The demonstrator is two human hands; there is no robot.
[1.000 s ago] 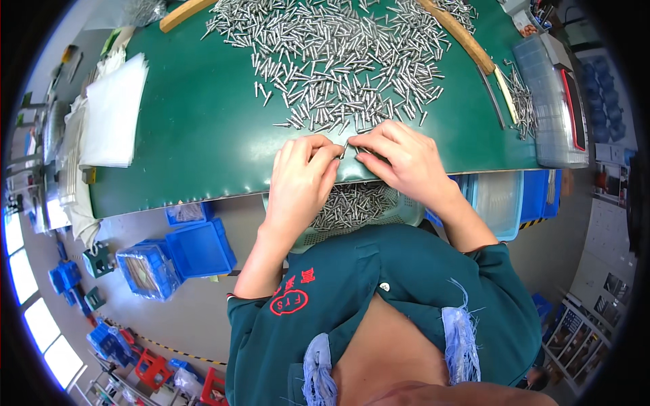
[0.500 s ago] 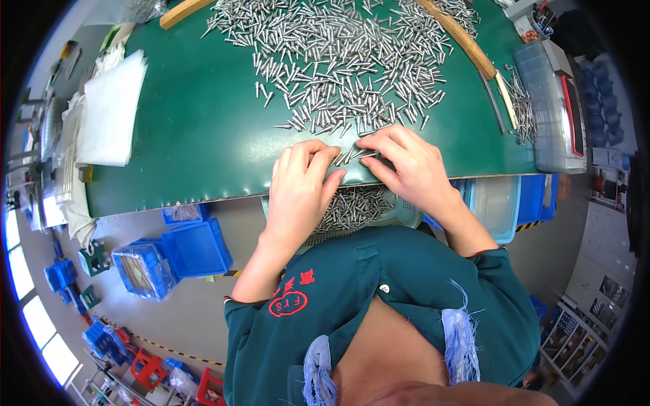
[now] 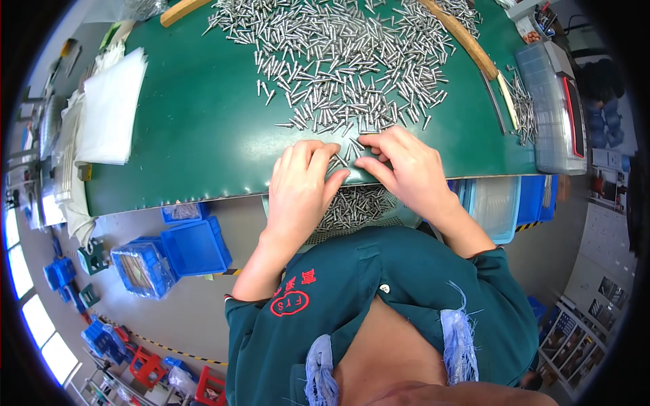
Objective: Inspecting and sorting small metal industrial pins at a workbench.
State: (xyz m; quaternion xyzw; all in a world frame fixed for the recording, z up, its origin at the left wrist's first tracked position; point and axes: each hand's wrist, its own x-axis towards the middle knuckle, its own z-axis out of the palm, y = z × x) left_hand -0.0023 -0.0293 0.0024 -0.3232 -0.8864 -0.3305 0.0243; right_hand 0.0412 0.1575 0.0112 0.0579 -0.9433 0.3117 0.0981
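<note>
Two bare hands work over one green table (image 3: 196,128): the left hand (image 3: 306,172) and the right hand (image 3: 405,161) each have thumb and index fingertip apart. Between them lie a few small metal pins (image 3: 350,149), partly hidden, so I cannot give an exact count; some are close by the fingertips of both. Just beyond the hands spreads one pile (image 3: 345,68) of pins, too many to count. Two wooden bars (image 3: 466,40) flank it. Below the hands, one green basket (image 3: 408,215) holds more pins.
</note>
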